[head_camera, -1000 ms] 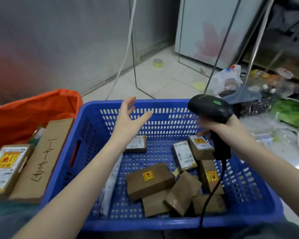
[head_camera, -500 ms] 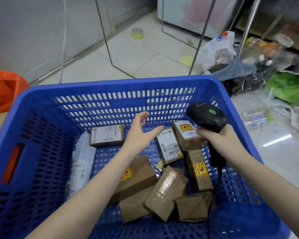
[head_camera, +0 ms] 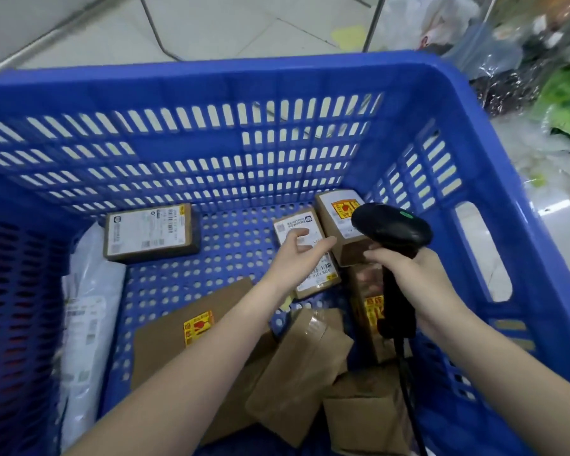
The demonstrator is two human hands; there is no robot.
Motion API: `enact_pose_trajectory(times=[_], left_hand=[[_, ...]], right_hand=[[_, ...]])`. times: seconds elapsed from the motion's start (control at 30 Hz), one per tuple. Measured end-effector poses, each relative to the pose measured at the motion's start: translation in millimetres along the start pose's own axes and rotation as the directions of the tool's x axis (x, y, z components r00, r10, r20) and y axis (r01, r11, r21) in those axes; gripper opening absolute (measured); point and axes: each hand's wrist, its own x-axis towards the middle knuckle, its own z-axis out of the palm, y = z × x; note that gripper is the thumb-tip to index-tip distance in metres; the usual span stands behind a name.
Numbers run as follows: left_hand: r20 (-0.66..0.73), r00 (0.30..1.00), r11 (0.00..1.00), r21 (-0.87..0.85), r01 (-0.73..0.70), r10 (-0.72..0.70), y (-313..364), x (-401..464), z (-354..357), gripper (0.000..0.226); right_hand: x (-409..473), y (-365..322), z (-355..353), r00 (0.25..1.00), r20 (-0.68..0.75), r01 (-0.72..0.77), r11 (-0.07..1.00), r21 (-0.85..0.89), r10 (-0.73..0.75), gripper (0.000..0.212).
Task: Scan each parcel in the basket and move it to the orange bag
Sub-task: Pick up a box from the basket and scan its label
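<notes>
The blue slotted basket [head_camera: 211, 93] fills the view and holds several brown cardboard parcels. My left hand [head_camera: 298, 258] reaches in with fingers spread just over a flat parcel with a white label [head_camera: 323, 274]; it grips nothing. My right hand [head_camera: 405, 271] grips the handle of the black barcode scanner [head_camera: 390, 225], whose head sits over a small box with a yellow-red sticker [head_camera: 334, 209]. Another labelled box [head_camera: 150, 232] lies at the back left. A white plastic mailer [head_camera: 86, 311] leans on the left wall. The orange bag is out of view.
A larger brown box with a yellow sticker [head_camera: 185, 334] and several plain taped boxes [head_camera: 297, 373] crowd the basket's front. The scanner's cable [head_camera: 408, 390] hangs down over them. Plastic bags and green clutter [head_camera: 563, 103] lie on the tiled floor to the right.
My view has swung down and right, so the orange bag has left the frame. My left hand has dropped into the basket toward the white-labelled parcel. The scanner has lowered with it.
</notes>
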Motion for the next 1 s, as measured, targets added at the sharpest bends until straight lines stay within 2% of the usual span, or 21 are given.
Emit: enact_pose_trajectory(times=[0.2,0.3,0.43,0.5,0.63,0.77,0.8,0.93,1.0], left_hand=[[0.103,0.99,0.988,-0.113,0.108,-0.097,0,27,25,0.081],[0.076,0.99,0.979,-0.154,0.13,-0.12,3,34,36,0.055],[0.01,0.992,0.971,-0.2,0.128,-0.129,5,37,37,0.058],[-0.011,0.992,0.968,-0.221,0.123,-0.128,7,33,28,0.062],[0.028,0.99,0.958,-0.251,0.14,-0.137,21,8,1,0.084],[0.042,0.998,0.986,-0.158,0.047,-0.041,43,-37,-29,0.045],[0.037,0.999,0.992,-0.123,0.016,-0.011,49,-49,-37,0.041],[0.031,0.992,0.991,-0.067,-0.117,0.119,79,-108,-68,0.052],[-0.002,0.983,0.979,-0.092,-0.182,0.183,96,-142,-82,0.047]], right_hand=[[3,0,-1,0.999,-0.007,0.054,0.998,0.009,-0.054,0.008],[4,-2,1,0.998,-0.014,0.059,0.998,-0.008,-0.059,0.009],[6,-1,2,0.998,-0.026,0.053,0.999,0.004,-0.053,0.015],[5,-4,1,0.998,-0.023,0.055,0.998,0.012,-0.054,0.019],[-8,-20,-2,0.996,0.016,0.082,0.996,0.018,-0.082,0.012],[-34,-51,-1,0.982,0.044,0.181,0.983,0.023,-0.182,0.009],[-43,-61,-1,0.975,0.05,0.215,0.976,0.021,-0.216,0.011],[-82,-101,-1,0.94,0.056,0.336,0.942,0.013,-0.337,0.01],[-106,-119,-1,0.917,0.058,0.393,0.919,0.024,-0.394,0.011]])
